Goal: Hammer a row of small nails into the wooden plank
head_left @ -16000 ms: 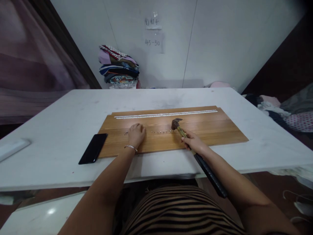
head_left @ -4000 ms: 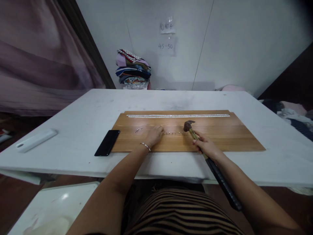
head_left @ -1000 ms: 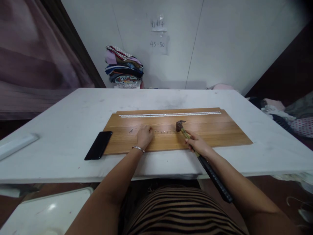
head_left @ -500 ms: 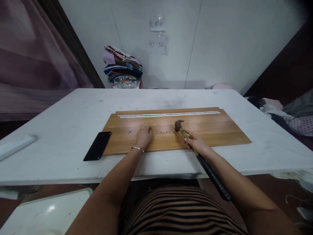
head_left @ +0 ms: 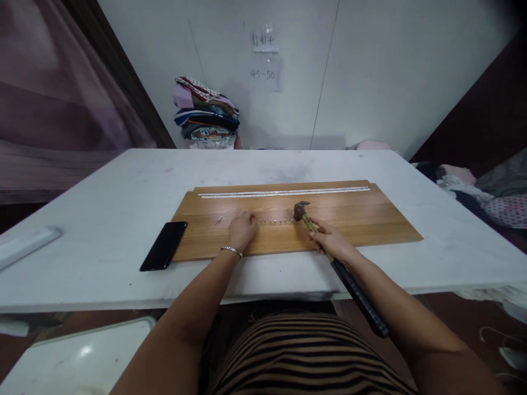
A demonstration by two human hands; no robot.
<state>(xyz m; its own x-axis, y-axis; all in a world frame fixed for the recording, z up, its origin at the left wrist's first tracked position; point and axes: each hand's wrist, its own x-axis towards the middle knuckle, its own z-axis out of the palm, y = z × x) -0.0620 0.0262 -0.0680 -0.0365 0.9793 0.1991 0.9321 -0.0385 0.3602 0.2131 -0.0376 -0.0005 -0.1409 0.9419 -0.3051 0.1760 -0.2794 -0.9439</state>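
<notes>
My right hand (head_left: 331, 240) is wrapped around the handle of a claw hammer (head_left: 302, 211), gripping it well up toward the head. The hammer's head is over the wooden board (head_left: 349, 219), and its black grip end points back toward me. On the board, my left hand (head_left: 242, 227) rests with fingertips pinched together; what they hold, if anything, is too small to make out. Just right of those fingertips a row of several small nails (head_left: 275, 221) stands in the board. A few loose nails (head_left: 218, 221) lie to the left of my left hand.
Two white measuring strips (head_left: 284, 192) run along the board's far side. A black phone (head_left: 163, 246) lies against its left edge. The board is on a white table (head_left: 102, 214). Folded clothes (head_left: 206, 112) are stacked by the wall, and a white object (head_left: 27, 245) sits far left.
Almost nothing differs. Both hands, the hammer and the board stay in place, apart from a very slight shift of the whole view.
</notes>
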